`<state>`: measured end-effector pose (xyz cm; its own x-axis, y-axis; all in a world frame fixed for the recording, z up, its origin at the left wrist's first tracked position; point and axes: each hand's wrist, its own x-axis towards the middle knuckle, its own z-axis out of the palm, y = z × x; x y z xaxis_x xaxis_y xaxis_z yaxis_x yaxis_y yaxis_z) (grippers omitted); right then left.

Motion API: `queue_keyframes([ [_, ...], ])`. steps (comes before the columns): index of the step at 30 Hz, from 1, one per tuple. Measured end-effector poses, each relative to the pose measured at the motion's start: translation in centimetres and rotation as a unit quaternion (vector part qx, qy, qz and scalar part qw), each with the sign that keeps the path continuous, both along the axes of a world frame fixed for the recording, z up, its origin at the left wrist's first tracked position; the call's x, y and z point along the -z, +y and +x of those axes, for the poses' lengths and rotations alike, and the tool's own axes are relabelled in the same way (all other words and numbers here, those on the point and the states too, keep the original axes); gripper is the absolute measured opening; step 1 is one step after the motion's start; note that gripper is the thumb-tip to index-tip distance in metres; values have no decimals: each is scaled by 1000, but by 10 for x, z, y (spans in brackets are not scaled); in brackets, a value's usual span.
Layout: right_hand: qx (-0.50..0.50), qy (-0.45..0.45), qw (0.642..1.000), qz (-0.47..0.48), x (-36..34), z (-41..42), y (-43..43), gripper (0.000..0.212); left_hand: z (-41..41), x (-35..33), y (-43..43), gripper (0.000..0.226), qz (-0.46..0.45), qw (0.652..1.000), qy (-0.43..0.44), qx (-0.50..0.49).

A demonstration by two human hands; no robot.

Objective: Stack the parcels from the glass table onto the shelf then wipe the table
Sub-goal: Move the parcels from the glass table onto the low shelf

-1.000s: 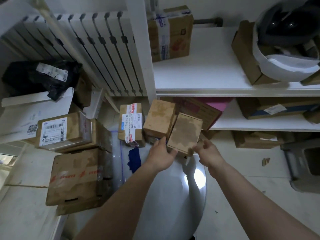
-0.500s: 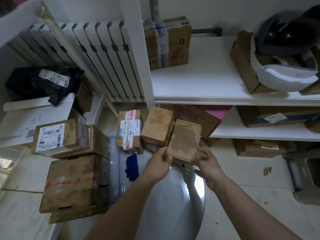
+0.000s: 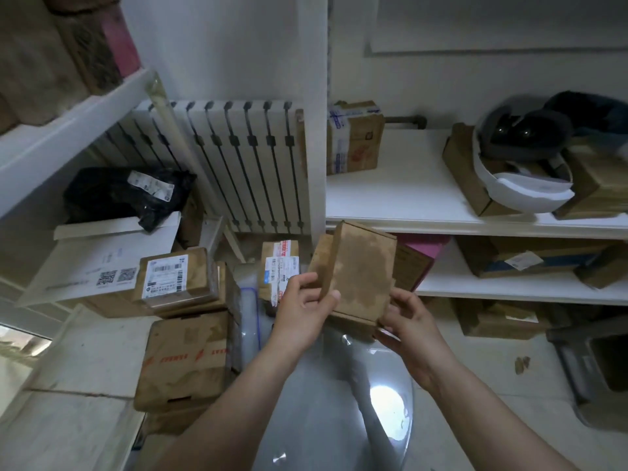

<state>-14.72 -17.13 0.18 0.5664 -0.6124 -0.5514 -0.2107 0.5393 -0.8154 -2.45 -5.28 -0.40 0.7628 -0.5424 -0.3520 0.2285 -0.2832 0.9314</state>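
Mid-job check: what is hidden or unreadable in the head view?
Head view:
- The second brown box, mostly behind the held box.
- Far rim of the glass table, under the left hand and right hand.
- Label print on the taped parcel, too small.
- The shelf, cut by the right edge.

The brown box (image 3: 362,273) hides most of a second box (image 3: 318,263) behind it, so only a strip shows at its left. The fingertips of the left hand (image 3: 302,311) go out of sight behind the cardboard, and the grip of the right hand (image 3: 407,331) is partly tucked under the near corner. Print on the labelled parcel (image 3: 170,278) is too small to read. The bottom edge cuts off the glass tabletop (image 3: 323,419), and the right edge cuts off the grey bin (image 3: 598,365). A scrap (image 3: 522,364) on the floor is too small to name.
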Motion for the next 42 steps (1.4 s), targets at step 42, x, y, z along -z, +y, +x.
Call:
queue_keyframes([
  [42, -110, -196, 974, -28, -96, 56, 82, 76, 24, -91, 128, 18, -111, 993, 32, -34],
])
